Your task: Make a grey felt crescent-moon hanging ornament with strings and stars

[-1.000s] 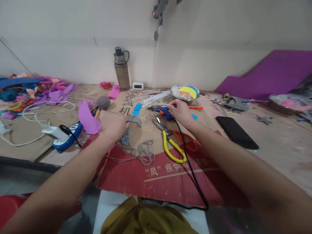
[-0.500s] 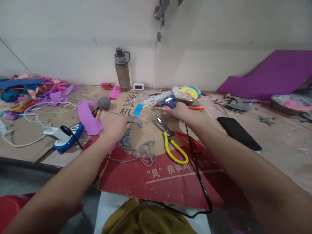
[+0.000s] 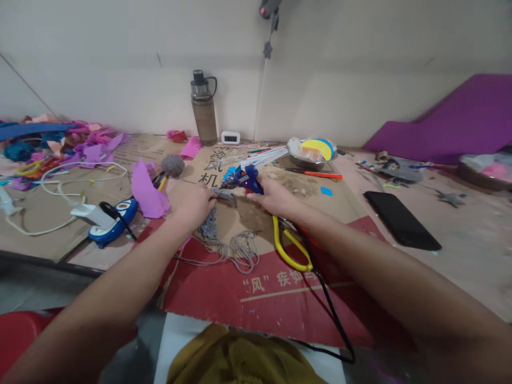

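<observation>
My right hand (image 3: 276,198) is wrapped round a blue hot glue gun (image 3: 253,180), whose nozzle points left. Its tip is at a curved grey felt piece (image 3: 227,196); whether the two touch I cannot tell. Pinched in my left hand (image 3: 199,205) is the near end of that felt piece. Below the left fingers lies grey knitted yarn work (image 3: 208,226), with loose grey yarn (image 3: 244,252) trailing to the right. Scissors with yellow and red handles (image 3: 294,261) lie partly under my right wrist.
A black cord (image 3: 330,298) runs from under my right arm over the cardboard's (image 3: 200,293) front edge. Behind stand a bottle (image 3: 205,114), a small white clock (image 3: 231,138) and a metal bowl (image 3: 306,161). A phone (image 3: 402,220) lies right, a blue power strip (image 3: 114,224) left.
My right hand has lifted the glue gun from beside the bowl and brought it left and nearer, up to the felt piece. My left hand keeps its pinch almost in place.
</observation>
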Motion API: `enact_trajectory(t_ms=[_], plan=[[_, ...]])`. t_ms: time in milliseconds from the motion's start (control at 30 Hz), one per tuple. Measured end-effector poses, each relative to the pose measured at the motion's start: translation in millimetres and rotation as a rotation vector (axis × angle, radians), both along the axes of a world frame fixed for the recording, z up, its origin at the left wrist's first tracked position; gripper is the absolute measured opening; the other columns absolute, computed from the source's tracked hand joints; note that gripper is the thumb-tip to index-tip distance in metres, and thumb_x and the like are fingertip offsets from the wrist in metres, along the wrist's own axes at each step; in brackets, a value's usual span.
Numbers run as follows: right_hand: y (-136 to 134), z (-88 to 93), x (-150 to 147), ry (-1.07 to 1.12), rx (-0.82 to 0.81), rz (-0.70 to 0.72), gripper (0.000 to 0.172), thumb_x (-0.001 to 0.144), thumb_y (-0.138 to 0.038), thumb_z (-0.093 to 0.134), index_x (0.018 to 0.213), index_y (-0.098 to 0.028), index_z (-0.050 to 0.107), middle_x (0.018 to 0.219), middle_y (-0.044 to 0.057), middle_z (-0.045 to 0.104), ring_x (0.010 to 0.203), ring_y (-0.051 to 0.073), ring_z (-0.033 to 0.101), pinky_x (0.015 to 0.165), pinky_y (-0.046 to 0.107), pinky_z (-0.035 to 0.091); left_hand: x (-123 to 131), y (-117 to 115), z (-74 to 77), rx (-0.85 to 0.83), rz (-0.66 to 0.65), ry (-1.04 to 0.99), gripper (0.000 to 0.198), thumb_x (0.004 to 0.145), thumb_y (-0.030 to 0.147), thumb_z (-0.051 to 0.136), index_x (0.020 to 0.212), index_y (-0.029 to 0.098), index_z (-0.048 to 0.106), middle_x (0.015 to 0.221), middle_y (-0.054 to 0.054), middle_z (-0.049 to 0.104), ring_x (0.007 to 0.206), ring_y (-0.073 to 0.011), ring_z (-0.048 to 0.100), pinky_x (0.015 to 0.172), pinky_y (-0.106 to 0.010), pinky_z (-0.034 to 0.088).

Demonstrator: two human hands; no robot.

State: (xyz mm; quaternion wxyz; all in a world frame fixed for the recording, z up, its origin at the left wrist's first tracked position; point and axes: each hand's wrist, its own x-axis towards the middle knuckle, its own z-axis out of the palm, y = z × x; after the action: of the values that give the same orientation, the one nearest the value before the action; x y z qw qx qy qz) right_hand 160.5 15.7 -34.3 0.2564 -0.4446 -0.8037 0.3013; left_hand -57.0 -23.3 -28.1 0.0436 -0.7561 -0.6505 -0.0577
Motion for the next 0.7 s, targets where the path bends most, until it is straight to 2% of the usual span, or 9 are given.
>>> enact_trajectory(t_ms=[100,400,700], plan=[[1.8,-2.0,-0.3,-0.031,0.039,0.018,0.030,0.082,-0.028,0.058,0.109,-0.016,0.058,0.094,0.007,0.067,0.085,0.021,0.061,0.078,0.033,0.045,-0.1,0.0,0.7,-0.011,-0.005,0.029,0.031,0.085,0.033,0.049,0.099,0.023,0.075,0.094,-0.009,0.069,0.085,-0.0236,0.060,0.071,-0.032,0.040],[5.9,-8.1,-3.7,-0.144,0.073,0.003,0.028,0.082,-0.028,0.058,0.108,-0.017,0.059,0.101,0.012,0.068,0.090,0.025,0.062,0.078,0.036,0.045,5.2,-1.8,6.5,-0.042,-0.011,0.005,0.030,0.085,0.028,0.049,0.096,0.020,0.076,0.092,-0.010,0.068,0.082,-0.0214,0.059,0.073,-0.030,0.041],[2.5,0.4,-8.4,-0.249,0.102,-0.060,0.034,0.086,-0.036,0.054,0.112,-0.015,0.056,0.103,0.014,0.068,0.090,0.026,0.062,0.074,0.033,0.044,9.4,-5.4,13.1,-0.075,0.027,0.048,0.031,0.086,0.029,0.048,0.100,0.020,0.074,0.096,-0.010,0.069,0.084,-0.0230,0.059,0.071,-0.031,0.040]])
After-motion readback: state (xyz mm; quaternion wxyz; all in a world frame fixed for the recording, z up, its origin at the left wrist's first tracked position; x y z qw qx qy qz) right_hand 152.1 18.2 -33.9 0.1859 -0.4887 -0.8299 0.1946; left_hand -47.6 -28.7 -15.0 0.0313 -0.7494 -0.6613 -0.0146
